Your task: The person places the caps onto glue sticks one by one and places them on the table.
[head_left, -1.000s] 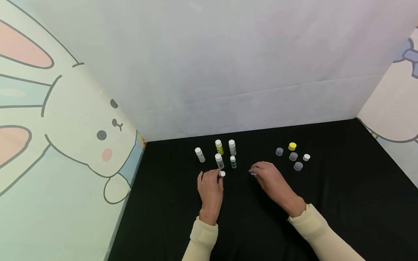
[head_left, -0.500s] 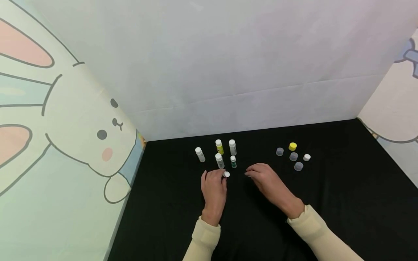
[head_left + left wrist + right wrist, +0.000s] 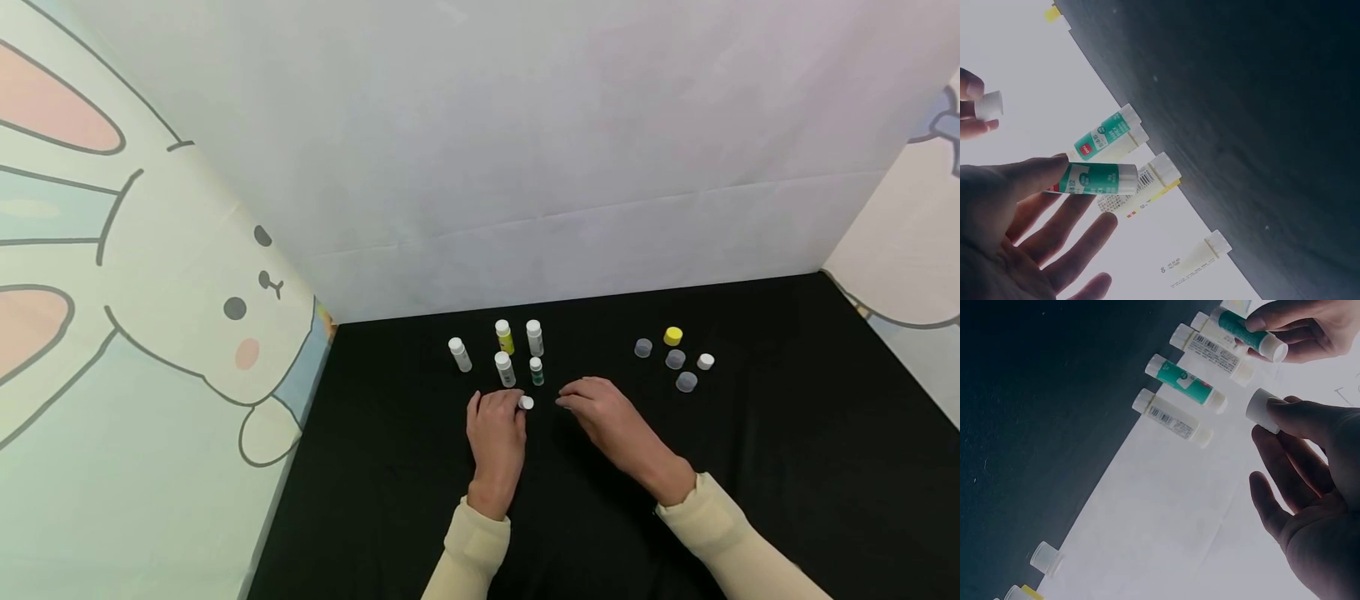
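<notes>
In the head view my left hand is low over the black table, a small glue stick pinched between thumb and fingers. Its green label shows in the left wrist view, with the remaining fingers spread loosely below it. My right hand pinches a white cap between thumb and fingertips, a short gap from the glue stick's white end. The cap is nearly hidden by the fingers in the head view. Just beyond the left hand stand a white glue stick and a small green glue stick.
More glue sticks stand behind: a yellow one, a white one and another white one on the left. To the right lie several loose caps, including a yellow cap, a white cap and a translucent cap.
My left hand has shifted right with the glue stick, and my right hand has moved left with the white cap. The gap between them has narrowed.
</notes>
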A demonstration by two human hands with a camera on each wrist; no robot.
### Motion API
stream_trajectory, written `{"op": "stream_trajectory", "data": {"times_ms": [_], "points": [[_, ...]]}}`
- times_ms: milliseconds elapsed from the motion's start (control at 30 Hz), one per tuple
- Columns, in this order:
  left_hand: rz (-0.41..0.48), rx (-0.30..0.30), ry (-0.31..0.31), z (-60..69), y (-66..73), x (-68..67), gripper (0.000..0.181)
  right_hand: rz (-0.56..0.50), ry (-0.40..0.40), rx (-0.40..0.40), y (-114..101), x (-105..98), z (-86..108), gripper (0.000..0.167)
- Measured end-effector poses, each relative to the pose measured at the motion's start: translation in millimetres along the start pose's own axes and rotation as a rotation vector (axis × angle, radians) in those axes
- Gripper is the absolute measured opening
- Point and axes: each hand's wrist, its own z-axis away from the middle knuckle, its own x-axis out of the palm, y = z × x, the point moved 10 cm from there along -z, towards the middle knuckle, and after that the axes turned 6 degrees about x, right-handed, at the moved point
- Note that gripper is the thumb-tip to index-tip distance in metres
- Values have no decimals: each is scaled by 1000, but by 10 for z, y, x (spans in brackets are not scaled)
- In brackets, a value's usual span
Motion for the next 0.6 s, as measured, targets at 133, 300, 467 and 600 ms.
{"op": "stream_trajectory", "data": {"times_ms": [133,300,467,600], "points": [[-3,10,2,7,32,-7,23,-28,17,-20,-43,0,-1,29],[-18,7,-33,24,48,20,23,-52,41,-51,-109,-13,-3,31],[-34,21,-45,29,75,33,24,-75,56,-96,-187,-13,-14,36],[-43,42,-40,36,106,36,23,-105,51,-121,-240,3,-27,38]]}}
